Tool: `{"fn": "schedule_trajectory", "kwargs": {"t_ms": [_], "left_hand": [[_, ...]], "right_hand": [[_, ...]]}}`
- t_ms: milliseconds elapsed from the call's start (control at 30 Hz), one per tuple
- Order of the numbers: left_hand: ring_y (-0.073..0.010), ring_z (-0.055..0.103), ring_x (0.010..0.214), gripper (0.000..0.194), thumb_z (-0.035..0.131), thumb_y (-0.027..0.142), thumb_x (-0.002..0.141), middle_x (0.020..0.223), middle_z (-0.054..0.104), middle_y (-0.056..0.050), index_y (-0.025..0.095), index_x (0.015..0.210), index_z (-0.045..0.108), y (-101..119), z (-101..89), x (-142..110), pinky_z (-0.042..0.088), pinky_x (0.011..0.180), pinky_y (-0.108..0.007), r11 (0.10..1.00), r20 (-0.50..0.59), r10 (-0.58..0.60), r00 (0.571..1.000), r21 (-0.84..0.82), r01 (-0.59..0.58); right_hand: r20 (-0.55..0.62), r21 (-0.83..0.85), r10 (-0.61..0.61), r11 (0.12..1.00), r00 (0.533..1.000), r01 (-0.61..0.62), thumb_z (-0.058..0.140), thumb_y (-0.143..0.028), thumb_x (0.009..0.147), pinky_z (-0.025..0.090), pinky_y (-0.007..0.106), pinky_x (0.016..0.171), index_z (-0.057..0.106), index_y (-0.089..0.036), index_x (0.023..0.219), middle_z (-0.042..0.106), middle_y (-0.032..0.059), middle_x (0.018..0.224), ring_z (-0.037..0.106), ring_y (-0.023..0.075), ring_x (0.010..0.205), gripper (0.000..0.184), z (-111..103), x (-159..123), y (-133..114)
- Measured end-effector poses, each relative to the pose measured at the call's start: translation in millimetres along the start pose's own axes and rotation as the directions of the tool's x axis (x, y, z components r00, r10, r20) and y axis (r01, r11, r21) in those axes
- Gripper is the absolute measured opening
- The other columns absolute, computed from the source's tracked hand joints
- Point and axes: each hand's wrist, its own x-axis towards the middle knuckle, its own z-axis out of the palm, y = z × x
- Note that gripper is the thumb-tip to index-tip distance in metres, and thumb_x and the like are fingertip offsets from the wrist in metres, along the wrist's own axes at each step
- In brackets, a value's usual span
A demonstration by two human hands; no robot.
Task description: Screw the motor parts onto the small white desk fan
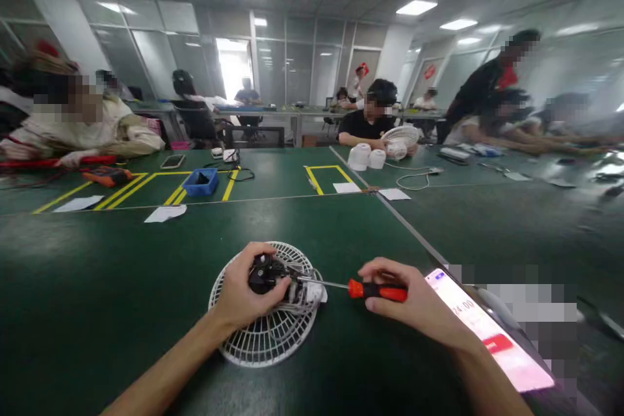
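Observation:
A round white fan grille lies on the green table in front of me, with a black fan motor on top of it. My left hand is wrapped around the motor, thumb and fingers on opposite sides. My right hand grips a red and black screwdriver by its handle. The shaft points left, and its tip meets the right side of the motor assembly; the exact contact spot is too small to make out. A white part sits at the motor's right end.
A lit phone lies by my right forearm. Farther off are a blue tray, paper slips, an orange meter and white housings. Across the table a person holds another fan; other people sit left and right.

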Motion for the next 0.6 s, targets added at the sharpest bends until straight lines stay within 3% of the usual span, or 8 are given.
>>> {"fn": "schedule_trajectory", "kwargs": {"t_ms": [100, 167, 267, 367, 600], "left_hand": [[-0.0169, 0.068, 0.089, 0.042, 0.078, 0.029, 0.077, 0.101, 0.068, -0.002, 0.024, 0.113, 0.057, 2.1, 1.6, 0.2, 0.057, 0.084, -0.032, 1.000, 0.003, 0.006, 1.000, 0.005, -0.006], [-0.0175, 0.068, 0.089, 0.041, 0.077, 0.030, 0.078, 0.100, 0.069, -0.002, 0.024, 0.113, 0.057, 3.1, 1.8, 0.5, 0.058, 0.084, -0.032, 1.000, 0.002, 0.013, 1.000, 0.014, -0.013], [-0.0178, 0.069, 0.088, 0.040, 0.077, 0.030, 0.078, 0.099, 0.069, -0.002, 0.023, 0.112, 0.057, 4.0, 1.1, 1.3, 0.058, 0.082, -0.032, 0.999, -0.004, 0.029, 1.000, 0.025, -0.029], [-0.0180, 0.069, 0.088, 0.041, 0.077, 0.030, 0.078, 0.099, 0.069, -0.002, 0.023, 0.113, 0.057, 4.1, 0.7, 2.1, 0.059, 0.081, -0.032, 0.999, 0.000, 0.037, 0.999, 0.024, -0.037], [-0.0185, 0.069, 0.089, 0.043, 0.078, 0.030, 0.077, 0.100, 0.068, -0.003, 0.023, 0.114, 0.057, 2.3, 1.4, 1.7, 0.058, 0.082, -0.033, 1.000, 0.010, 0.028, 1.000, 0.013, -0.028]], "right_hand": [[0.045, 0.086, -0.005, 0.996, 0.999, 0.001, 0.076, -0.043, 0.082, 0.057, 0.035, 0.084, 0.069, -0.021, 0.110, 0.071, 0.0067, 0.102, 0.068, 0.0238, 0.096, 0.036, 3.6, -0.6, -3.1], [0.102, 0.156, 0.037, 0.986, 0.994, -0.053, 0.064, -0.054, 0.091, 0.057, 0.031, 0.065, 0.066, -0.020, 0.118, 0.071, 0.0079, 0.099, 0.069, 0.0215, 0.083, 0.044, 5.4, -0.8, -3.3], [0.156, 0.182, 0.136, 0.970, 0.978, -0.164, 0.044, -0.058, 0.100, 0.042, 0.023, 0.042, 0.062, -0.019, 0.124, 0.071, 0.0056, 0.084, 0.058, 0.0142, 0.055, 0.049, 6.7, -0.4, -1.0], [0.110, 0.095, 0.132, 0.985, 0.985, -0.143, 0.049, -0.047, 0.100, 0.036, 0.021, 0.044, 0.065, -0.019, 0.120, 0.068, 0.0019, 0.075, 0.052, 0.0107, 0.050, 0.039, 6.4, 0.4, 1.6], [0.032, 0.037, -0.013, 0.999, 0.999, 0.012, 0.061, -0.040, 0.093, 0.046, 0.028, 0.059, 0.066, -0.018, 0.114, 0.069, 0.0017, 0.078, 0.059, 0.0151, 0.063, 0.031, 2.8, 1.0, -1.3]]}}
